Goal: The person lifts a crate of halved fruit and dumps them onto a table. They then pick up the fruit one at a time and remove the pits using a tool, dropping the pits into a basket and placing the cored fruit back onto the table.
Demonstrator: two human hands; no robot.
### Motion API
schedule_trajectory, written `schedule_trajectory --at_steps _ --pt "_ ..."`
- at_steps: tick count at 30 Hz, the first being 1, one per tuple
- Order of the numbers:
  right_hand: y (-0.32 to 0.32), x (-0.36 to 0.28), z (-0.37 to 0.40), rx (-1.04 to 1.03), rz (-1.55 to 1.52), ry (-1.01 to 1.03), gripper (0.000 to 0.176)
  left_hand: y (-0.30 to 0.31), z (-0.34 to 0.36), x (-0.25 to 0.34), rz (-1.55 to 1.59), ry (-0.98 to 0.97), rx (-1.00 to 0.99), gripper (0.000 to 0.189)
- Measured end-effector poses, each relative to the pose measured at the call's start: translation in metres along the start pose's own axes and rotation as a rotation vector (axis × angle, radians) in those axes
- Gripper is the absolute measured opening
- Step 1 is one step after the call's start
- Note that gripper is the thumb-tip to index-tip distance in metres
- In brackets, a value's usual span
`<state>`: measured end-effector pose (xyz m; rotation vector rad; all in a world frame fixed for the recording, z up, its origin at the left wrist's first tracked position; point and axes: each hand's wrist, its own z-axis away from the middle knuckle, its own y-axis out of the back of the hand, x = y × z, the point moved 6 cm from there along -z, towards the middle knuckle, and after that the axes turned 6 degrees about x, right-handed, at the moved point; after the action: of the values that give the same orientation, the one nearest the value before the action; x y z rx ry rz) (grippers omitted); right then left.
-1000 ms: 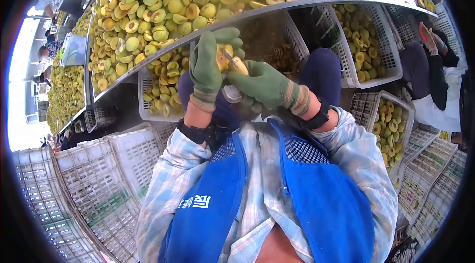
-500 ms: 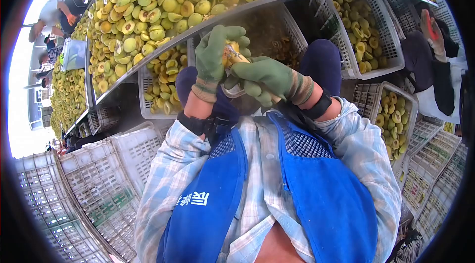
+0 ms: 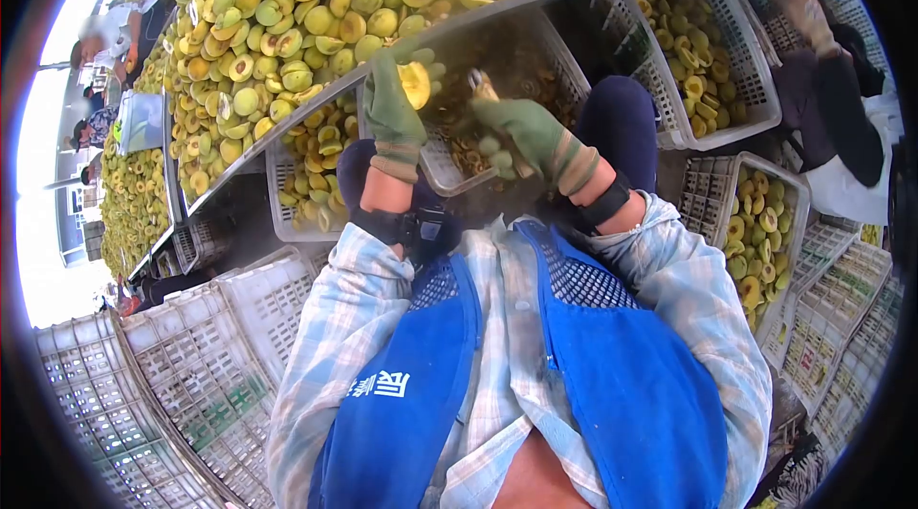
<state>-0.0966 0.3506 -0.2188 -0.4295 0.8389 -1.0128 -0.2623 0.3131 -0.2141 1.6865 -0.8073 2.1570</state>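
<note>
My left hand (image 3: pixel 392 112), in a green glove, is closed around a yellow fruit half (image 3: pixel 414 84), cut face showing. It is close to the metal rim of the table heaped with halved green-yellow fruit (image 3: pixel 287 21). In my right hand (image 3: pixel 524 134), gloved alike, is a wooden-handled tool (image 3: pixel 485 88) with a small metal tip pointing away from me. The fingers wrap its handle, and the end pokes out below. Both hands hang above a white crate (image 3: pixel 459 182) holding brown scraps. Fruit and tool are apart.
Crates of fruit halves stand left (image 3: pixel 320 188) and right (image 3: pixel 703 69) under the table edge, with another crate (image 3: pixel 760 232) beside my right knee. Stacked empty crates (image 3: pixel 191 365) are behind me at left. A co-worker's gloved hand (image 3: pixel 801 11) is at the far right.
My hands have separated: the left moved slightly left with the fruit, and the tool came away from it, tip now pointing up. The co-worker's hand at right moved toward the table.
</note>
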Motion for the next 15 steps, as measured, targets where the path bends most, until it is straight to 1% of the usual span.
schedule_trajectory --at_steps 2,3,5,6,7,8,10,11,12,13,14,15 --pt "0.009 0.002 -0.004 0.026 0.161 -0.021 0.041 0.015 -0.001 0.011 -0.083 -0.047 0.064 0.048" --pt "0.010 0.000 -0.008 -0.010 0.065 -0.047 0.037 0.027 -0.003 0.016 -0.133 -0.075 0.115 0.047" --pt "0.022 0.004 -0.022 0.105 0.072 -0.010 0.034 0.056 -0.007 0.032 -0.214 -0.109 0.216 0.045" --pt "0.028 0.007 -0.026 0.165 0.073 0.009 0.033 0.077 -0.009 0.039 -0.273 -0.174 0.187 0.044" --pt "0.028 0.011 -0.029 0.147 0.105 -0.004 0.036 0.123 -0.028 0.040 -0.580 -0.433 0.261 0.040" --pt "0.027 0.012 -0.026 0.158 0.091 0.012 0.036 0.152 -0.040 0.039 -0.889 -0.689 0.335 0.036" --pt "0.018 0.015 -0.023 0.157 0.087 0.033 0.036 0.153 -0.036 0.051 -1.280 -0.818 0.403 0.038" --pt "0.025 0.020 -0.034 0.140 0.134 0.062 0.036 0.158 -0.033 0.063 -1.490 -0.871 0.472 0.039" --pt "0.032 0.025 -0.046 0.108 0.188 0.087 0.036 0.153 -0.041 0.063 -1.517 -0.745 0.364 0.037" --pt "0.031 0.027 -0.048 0.138 0.157 0.040 0.036 0.140 -0.055 0.056 -1.530 -0.612 0.265 0.034" --pt "0.030 0.030 -0.048 0.175 0.125 -0.006 0.037 0.128 -0.068 0.047 -1.491 -0.627 0.221 0.030" --pt "0.028 0.028 -0.047 0.168 0.203 0.013 0.037 0.096 -0.072 0.055 -1.552 -0.552 0.126 0.033"
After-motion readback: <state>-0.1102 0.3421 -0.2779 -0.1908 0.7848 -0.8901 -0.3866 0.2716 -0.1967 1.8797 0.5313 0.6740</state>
